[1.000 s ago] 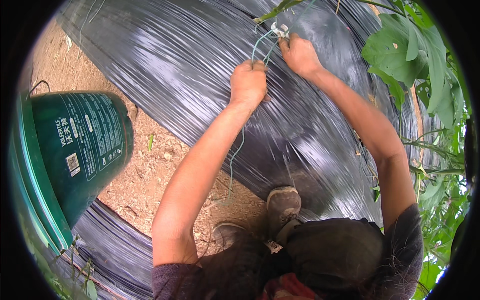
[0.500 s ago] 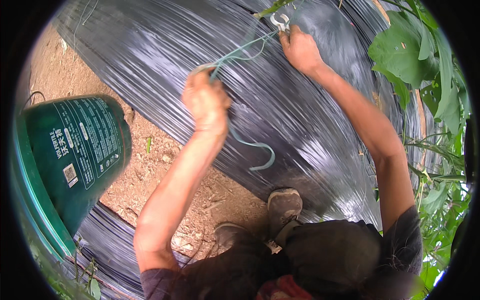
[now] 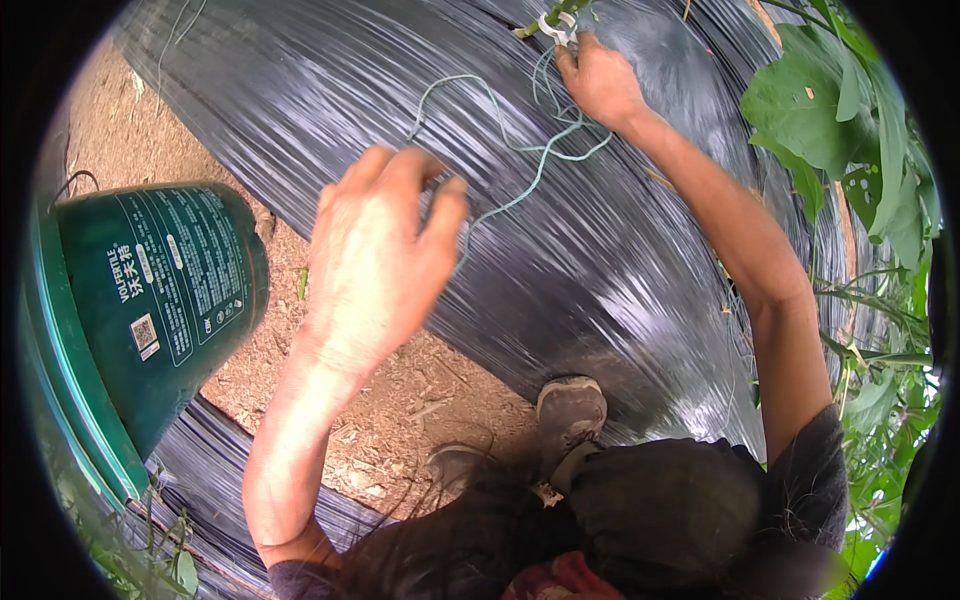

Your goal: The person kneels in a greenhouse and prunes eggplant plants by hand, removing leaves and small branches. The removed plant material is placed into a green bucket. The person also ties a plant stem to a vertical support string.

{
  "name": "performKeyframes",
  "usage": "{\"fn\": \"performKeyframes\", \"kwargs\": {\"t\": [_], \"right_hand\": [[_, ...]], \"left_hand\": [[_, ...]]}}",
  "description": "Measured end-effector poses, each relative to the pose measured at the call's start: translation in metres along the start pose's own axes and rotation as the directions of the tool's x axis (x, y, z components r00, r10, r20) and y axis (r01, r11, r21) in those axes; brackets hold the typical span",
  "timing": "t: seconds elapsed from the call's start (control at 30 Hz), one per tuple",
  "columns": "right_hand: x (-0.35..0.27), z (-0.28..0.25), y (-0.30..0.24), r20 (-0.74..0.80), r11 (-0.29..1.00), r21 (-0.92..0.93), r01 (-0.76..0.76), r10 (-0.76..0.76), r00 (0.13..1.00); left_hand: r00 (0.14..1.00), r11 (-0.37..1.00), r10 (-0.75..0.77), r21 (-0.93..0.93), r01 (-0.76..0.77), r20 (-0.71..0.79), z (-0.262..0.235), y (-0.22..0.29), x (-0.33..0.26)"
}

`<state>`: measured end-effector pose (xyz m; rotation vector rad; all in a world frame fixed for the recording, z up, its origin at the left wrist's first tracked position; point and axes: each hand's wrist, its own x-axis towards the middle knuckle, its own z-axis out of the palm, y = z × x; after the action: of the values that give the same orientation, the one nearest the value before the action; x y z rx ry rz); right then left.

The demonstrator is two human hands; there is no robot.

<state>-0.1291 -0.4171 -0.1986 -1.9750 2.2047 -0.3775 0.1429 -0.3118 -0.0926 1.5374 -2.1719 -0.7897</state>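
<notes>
My left hand [image 3: 385, 245] hovers over the black plastic sheet, its fingers apart and slightly curled. Pale blue-green twine [image 3: 535, 180] lies slack on the sheet in loose loops. One length passes by the left fingertips and another behind the thumb; neither looks gripped. Farther off, the fingers of my right hand [image 3: 600, 85] pinch at a white ring-shaped clip [image 3: 558, 30]. That clip sits against a cut-looking green stem [image 3: 540, 22] at the top edge. Twine hangs below the right fingertips, and whether they also hold it is hidden.
Black plastic sheet [image 3: 600, 290] covers the bed beneath both hands. Bare brown soil [image 3: 400, 430] runs along its left side, where a dark green bucket [image 3: 160, 300] lies tipped. Big leaves [image 3: 800, 100] crowd the right. My shoe [image 3: 570, 415] stands on the sheet's near edge.
The left hand has let go of the twine and come nearer and to the left. The twine, drawn tight before, has fallen slack. My right hand stays by the clip.
</notes>
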Motion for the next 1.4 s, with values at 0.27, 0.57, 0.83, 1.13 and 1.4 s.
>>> {"fn": "performKeyframes", "kwargs": {"t": [0.27, 0.57, 0.83, 1.13, 1.4], "right_hand": [[-0.001, -0.007, 0.006, 0.019, 0.997, 0.076, -0.028, 0.027, 0.999], [0.006, -0.011, 0.0, 0.062, 0.986, 0.164, -0.034, 0.024, 0.998], [0.019, -0.011, 0.014, 0.236, 0.961, 0.193, -0.198, 0.15, 0.96], [0.03, -0.001, -0.001, 0.132, 0.981, 0.099, -0.164, 0.151, 0.98], [0.046, 0.039, 0.04, -0.098, 0.995, 0.085, -0.059, 0.067, 0.993]], "left_hand": [[0.989, 0.868, -0.132, -0.49, 0.082, -0.069, 0.079, 0.032, 0.102], [0.984, 0.774, -0.168, -0.626, 0.095, -0.059, 0.16, 0.008, 0.169], [0.974, 0.857, -0.222, -0.468, 0.215, 0.041, 0.164, 0.013, 0.172], [0.992, 0.977, -0.129, -0.173, 0.127, 0.0, 0.17, 0.015, 0.163], [0.997, 0.994, -0.069, -0.084, 0.067, -0.027, 0.172, 0.017, 0.161]]}}
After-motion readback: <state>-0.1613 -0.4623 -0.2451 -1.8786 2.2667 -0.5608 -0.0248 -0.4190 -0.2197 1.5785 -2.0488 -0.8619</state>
